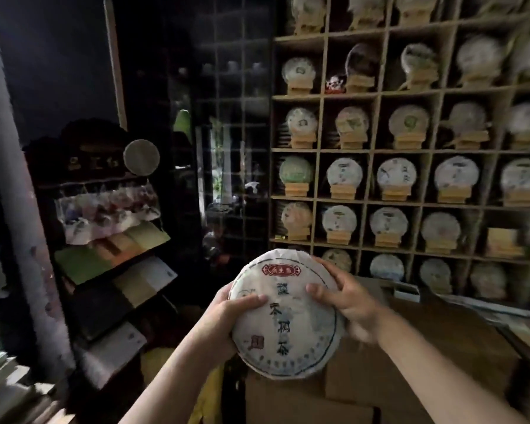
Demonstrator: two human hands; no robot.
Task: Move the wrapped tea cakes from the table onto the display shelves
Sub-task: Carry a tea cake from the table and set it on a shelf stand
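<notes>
Your left hand (227, 313) and right hand (346, 301) grip the wrapped tea cake (285, 316) above cardboard boxes (410, 362), facing full wooden display shelves (377, 151).

You're in a tea shop: the cubby shelves (377, 151) hold wrapped tea cakes (396, 175) on stands (395, 193), left of them a brochure rack (117, 270).

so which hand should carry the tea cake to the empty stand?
Probably right. The right hand grips the tea cake on the side toward the shelves, where the empty stand sits.
</notes>
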